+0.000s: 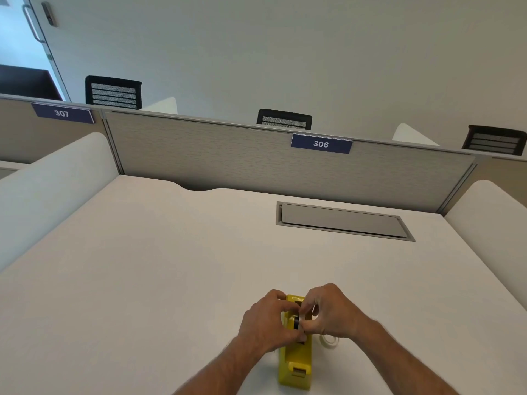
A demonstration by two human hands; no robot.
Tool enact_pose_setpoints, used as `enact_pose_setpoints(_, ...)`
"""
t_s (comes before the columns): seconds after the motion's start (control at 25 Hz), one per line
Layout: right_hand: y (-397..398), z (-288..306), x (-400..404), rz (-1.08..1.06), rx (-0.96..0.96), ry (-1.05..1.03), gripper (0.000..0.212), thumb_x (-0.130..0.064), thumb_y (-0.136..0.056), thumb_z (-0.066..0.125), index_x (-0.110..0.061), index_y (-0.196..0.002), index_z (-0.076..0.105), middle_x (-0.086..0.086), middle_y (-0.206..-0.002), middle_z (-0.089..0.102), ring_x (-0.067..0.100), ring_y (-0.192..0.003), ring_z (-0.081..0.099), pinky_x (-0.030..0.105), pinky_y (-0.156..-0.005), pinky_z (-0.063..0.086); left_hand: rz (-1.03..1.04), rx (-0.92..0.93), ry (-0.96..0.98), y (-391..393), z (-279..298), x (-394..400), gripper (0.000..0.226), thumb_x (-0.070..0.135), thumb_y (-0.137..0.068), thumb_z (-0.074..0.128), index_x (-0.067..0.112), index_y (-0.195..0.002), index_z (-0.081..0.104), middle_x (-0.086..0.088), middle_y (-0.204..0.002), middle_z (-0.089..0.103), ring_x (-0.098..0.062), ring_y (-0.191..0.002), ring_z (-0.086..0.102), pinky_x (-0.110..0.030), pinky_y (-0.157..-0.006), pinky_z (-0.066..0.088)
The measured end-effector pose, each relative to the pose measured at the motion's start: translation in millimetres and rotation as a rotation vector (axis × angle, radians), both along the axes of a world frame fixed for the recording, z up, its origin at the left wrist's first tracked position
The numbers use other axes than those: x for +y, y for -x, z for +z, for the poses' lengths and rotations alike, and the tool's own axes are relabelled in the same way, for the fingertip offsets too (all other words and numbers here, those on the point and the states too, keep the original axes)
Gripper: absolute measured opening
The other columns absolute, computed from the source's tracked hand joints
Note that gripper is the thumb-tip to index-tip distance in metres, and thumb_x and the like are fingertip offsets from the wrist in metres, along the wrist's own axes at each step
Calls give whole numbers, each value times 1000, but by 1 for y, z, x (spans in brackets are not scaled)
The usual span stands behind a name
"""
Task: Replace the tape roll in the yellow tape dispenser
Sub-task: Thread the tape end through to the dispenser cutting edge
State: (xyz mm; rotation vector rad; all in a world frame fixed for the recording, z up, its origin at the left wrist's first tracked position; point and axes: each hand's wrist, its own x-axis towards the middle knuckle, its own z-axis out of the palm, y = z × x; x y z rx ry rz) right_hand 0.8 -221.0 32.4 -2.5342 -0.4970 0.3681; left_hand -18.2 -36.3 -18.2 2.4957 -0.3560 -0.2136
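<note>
Both hands' fingers curled: left hand grips yellow dispenser, right hand pinches roll.

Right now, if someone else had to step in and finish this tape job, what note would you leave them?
Left hand: grips the yellow tape dispenser at its far end, steadying it on the white desk.
Right hand: fingers curled at the dispenser's roll slot, pinching something small there; what exactly is hidden.
A clear tape roll lies on the desk just right of the dispenser, under the right wrist.
Done: dispenser held and roll slot being worked.
Left: seat the roll, thread the tape to the cutter at the near end.
</note>
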Motion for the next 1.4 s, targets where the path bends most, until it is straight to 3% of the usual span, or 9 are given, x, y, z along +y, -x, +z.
enact_pose_setpoints(0.2, 0, 3, 3, 16, 0, 36, 23, -33, -67, 78, -21, -86, 81, -6, -83, 72, 14, -75, 67, 32, -69, 61, 0, 0, 6, 1, 1, -1, 73, 77, -56, 67, 53, -124, 58, 22, -134, 45, -3, -110, 54, -27, -85, 49)
enact_pose_setpoints(0.52, -5, 4, 4, -8, 35, 15, 13, -20, -75, 76, -22, -86, 82, -4, -81, 73, 16, -74, 68, 28, -66, 59, 1, 3, -9, 1, 2, -1, 71, 75, -58, 68, 51, -124, 60, 20, -135, 46, -4, -110, 54, -28, -86, 49)
enact_pose_setpoints(0.72, -8, 7, 3, -12, 84, 31, 14, -20, -72, 78, -23, -85, 82, -5, -81, 73, 20, -77, 70, 32, -67, 62, -2, 7, -15, 0, 2, -1, 70, 74, -60, 70, 51, -125, 60, 19, -136, 46, -5, -112, 53, -27, -87, 49)
enact_pose_setpoints(0.96, -11, 4, 4, -27, 77, 37, 12, -20, -75, 77, -25, -84, 82, -7, -74, 71, 24, -80, 69, 24, -62, 56, 3, 7, -18, 0, 2, -1, 70, 73, -61, 71, 51, -126, 60, 19, -138, 46, -6, -114, 52, -27, -87, 48)
enact_pose_setpoints(1.4, -11, 4, 4, -14, 57, 56, 12, -21, -78, 76, -25, -87, 81, -12, -76, 71, 16, -78, 69, 28, -69, 62, 14, 13, -14, 1, 3, -1, 69, 72, -61, 73, 52, -125, 59, 20, -138, 45, -5, -115, 52, -28, -88, 47)
